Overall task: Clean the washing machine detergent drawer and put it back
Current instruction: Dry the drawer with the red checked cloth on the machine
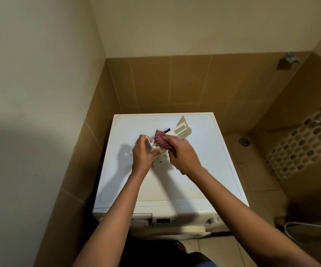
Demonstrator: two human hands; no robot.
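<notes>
- My left hand (143, 153) curls round the near end of the detergent drawer (181, 130), fingers and thumb clamped on its wall, so it cannot slide while I scrub;
- the drawer rests on the lid of the washing machine (203, 170), its far end angled toward one o'clock; lying there, it needs no carrying;
- my right hand (182, 153) bunches the red checked cloth (160, 140), fingers closed on it, pressing it into the drawer's middle; a blue insert (167, 130) shows just beyond the cloth, at one o'clock;
- the drawer slot (142, 220) stands open on the front panel, at seven o'clock; I judge wiping unfinished, refitting not yet begun.
</notes>
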